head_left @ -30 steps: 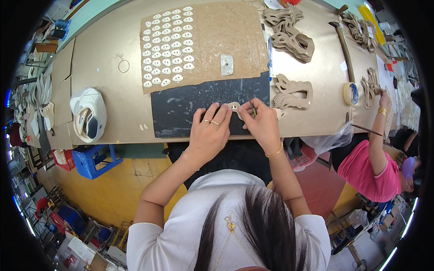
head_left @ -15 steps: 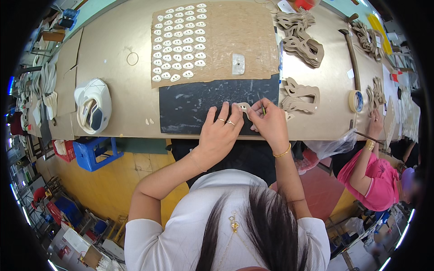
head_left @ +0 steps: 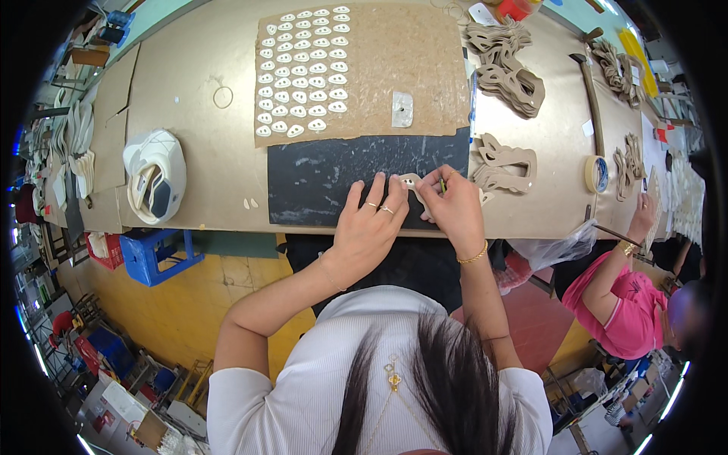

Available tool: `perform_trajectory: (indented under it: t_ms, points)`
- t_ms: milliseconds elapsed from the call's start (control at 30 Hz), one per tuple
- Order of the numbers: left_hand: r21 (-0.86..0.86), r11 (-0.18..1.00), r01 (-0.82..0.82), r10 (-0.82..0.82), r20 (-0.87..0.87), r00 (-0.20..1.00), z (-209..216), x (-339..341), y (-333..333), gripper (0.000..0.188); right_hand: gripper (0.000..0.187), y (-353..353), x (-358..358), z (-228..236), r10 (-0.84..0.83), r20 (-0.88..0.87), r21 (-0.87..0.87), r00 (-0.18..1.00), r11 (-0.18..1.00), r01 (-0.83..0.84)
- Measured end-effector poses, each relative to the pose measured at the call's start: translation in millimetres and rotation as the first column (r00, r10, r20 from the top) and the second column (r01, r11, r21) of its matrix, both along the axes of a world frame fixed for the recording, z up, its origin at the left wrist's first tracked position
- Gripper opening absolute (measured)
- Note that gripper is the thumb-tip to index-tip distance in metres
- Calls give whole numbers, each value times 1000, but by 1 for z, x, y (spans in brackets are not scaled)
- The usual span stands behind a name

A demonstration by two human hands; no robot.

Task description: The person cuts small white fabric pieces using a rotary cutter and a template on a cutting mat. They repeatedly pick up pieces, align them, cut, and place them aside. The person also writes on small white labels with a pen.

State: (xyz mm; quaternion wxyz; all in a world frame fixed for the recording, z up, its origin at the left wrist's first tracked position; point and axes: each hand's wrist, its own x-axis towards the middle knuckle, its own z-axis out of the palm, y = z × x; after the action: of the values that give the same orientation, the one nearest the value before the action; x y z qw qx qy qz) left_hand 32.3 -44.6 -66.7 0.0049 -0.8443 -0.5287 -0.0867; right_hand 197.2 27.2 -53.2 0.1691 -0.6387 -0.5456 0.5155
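On the black board (head_left: pixel 326 163) lies a beige shoe-upper piece (head_left: pixel 410 180) with a small white eyelet patch with dark holes on its end. My left hand (head_left: pixel 371 227) is spread over the board, its index fingertip resting on the piece's left edge. At the piece's other side, my right hand (head_left: pixel 453 203) is closed in a pinch. A thin yellow-green thing (head_left: pixel 443 185) shows between its fingers; its kind is mostly hidden. Beyond the board, rows of white patches (head_left: pixel 300 78), each with dark holes, lie on a brown sheet (head_left: pixel 402 53).
Beige cut pieces (head_left: pixel 506 163) and a taller stack (head_left: pixel 512 83) stand to the right, near a tape roll (head_left: pixel 596 174) and a hammer (head_left: pixel 588 91). A white shoe (head_left: pixel 155 176) sits left. A person in pink (head_left: pixel 618 311) works at the far right.
My hands keep nearly the same place and pose over the beige piece. At the far right, the other person's hand has moved a little to the right.
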Motion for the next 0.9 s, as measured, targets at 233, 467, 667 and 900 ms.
perform_trajectory:
  t_ms: [233, 467, 667, 900]
  points:
    - [-10, 1000, -21, 23, 201, 979, -9, -1, 0, 59, 20, 8, 0, 5, 65, 98, 14, 993, 998, -67]
    - [72, 996, 60, -75, 223, 972, -14, -3, 3, 37, 23, 6, -2, -1, 166, 237, 122, 957, 972, -199]
    - [112, 991, 78, -91, 112, 990, -11, 5, 1, 36, 21, 1, -6, 12, 231, 559, 287, 796, 847, -448]
    - [63, 998, 31, -34, 49, 998, -5, 16, 3, 36, 21, 10, 3, -6, 187, 456, 504, 870, 752, -426]
